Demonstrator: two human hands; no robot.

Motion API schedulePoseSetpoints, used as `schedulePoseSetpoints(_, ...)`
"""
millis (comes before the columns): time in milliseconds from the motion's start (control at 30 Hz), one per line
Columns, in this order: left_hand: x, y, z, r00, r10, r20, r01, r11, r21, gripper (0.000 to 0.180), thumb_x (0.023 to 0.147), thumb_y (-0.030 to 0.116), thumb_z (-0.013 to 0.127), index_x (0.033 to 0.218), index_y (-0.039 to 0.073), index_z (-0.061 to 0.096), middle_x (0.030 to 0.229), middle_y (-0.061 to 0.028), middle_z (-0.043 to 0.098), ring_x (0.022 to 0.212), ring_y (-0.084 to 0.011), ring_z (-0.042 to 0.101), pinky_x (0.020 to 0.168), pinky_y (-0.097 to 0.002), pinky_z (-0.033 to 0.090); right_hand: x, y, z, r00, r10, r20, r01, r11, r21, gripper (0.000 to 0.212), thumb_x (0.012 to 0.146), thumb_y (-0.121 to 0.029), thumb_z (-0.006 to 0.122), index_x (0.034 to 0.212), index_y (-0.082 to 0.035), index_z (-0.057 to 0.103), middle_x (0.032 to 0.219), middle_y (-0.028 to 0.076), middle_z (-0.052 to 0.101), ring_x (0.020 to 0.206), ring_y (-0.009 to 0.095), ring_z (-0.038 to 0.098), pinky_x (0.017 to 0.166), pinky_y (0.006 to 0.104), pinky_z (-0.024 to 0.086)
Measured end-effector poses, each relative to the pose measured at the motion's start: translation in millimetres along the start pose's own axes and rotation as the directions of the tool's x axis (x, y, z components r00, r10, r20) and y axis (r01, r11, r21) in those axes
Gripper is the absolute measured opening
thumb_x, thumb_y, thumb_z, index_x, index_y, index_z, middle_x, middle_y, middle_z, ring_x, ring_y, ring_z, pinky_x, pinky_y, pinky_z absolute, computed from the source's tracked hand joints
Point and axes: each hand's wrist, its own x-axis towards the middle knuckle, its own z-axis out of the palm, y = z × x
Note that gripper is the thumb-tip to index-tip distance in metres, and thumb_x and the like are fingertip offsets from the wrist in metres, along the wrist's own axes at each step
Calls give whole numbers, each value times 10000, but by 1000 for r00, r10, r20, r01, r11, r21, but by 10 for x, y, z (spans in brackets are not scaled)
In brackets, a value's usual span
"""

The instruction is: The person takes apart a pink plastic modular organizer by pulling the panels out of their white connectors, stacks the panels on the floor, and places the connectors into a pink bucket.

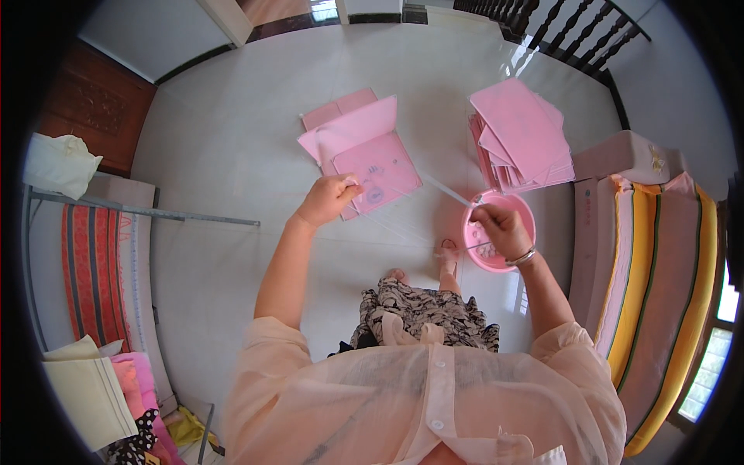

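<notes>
Head view: pink sheet point(378, 172) flat on floor point(232, 139), left hand point(328, 198) pinching its near edge. Right hand point(502, 229) closed on thin stick point(448, 190) over pink bowl point(524, 211). Keep sheet pinned; load stick sparingly, carry low. Pink stack point(521, 132) beyond bowl

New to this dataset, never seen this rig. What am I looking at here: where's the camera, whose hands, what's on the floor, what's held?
There is one picture, from a wide fisheye camera worn on a person's head and looking down, so straight edges bend near the rim. No machine: the arms entering from below are the wearer's own.

The left hand pinches the edge of a pink sheet lying on a small pile on the white tiled floor. The right hand is over a pink bowl and grips a thin stick, perhaps a brush. A bigger stack of pink sheets lies beyond the bowl. A striped mattress is at the right.
</notes>
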Motion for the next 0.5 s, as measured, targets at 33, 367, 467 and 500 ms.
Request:
schedulePoseSetpoints(33,-49,-71,-45,1000,1,2,-1,1000,2,203,790,200,512,671,37,535,521,22,411,474,-59,318,448,-218,287,18,60,-94,996,10,-84,-8,1000,26,155,800,-107,479,770,22,558,671,25,566,641,55,475,603,196,398)
schedulePoseSetpoints(367,-111,-525,231,934,-357,1,355,927,-117,228,793,228,487,753,12,546,606,11,483,561,-57,408,517,-210,341,-37,136,-235,967,-86,-240,39,980,-194,161,795,-108,487,780,41,547,668,54,585,604,65,496,553,199,402)
schedulePoseSetpoints(467,-58,-695,621,948,-317,-3,317,946,-66,259,729,245,548,816,1,553,704,-77,568,632,-177,531,588,-281,409,-73,309,-316,904,-55,-423,40,998,-44,157,789,-101,497,793,44,557,655,23,571,584,44,467,526,190,388)
schedulePoseSetpoints(500,-26,-731,738,992,-127,-17,128,991,39,297,710,243,560,868,-7,535,778,-100,564,699,-210,533,631,-299,413,-105,357,-363,903,-55,-427,38,998,-48,157,789,-101,497,793,44,557,655,23,571,584,44,467,526,190,388)
